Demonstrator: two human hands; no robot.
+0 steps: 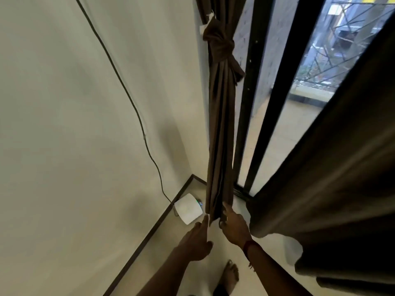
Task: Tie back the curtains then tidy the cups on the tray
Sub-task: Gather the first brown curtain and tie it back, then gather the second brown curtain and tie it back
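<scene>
Two hands meet at lower centre, at the hem of the long brown pleated fabric curtain (220, 135). The right hand (234, 228) pinches the hem with curled fingers, likely to pull the soft folds straight. The left hand (195, 240) points straight-fingered just beside it, holding nothing. A knotted brown fabric tie-back (221, 44) cinches it at upper centre. At right a heavier dark loose curtain (331, 178) hangs untied. The cups and tray are out of view.

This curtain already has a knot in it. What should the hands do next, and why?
Probably let go of the tied curtain and reach right for the loose curtain. The knot looks done and the cloth below hangs bunched. The right hand pinches its bottom edge, and the left hand touches it with straight fingers. The other curtain hangs wide and untied.
</scene>
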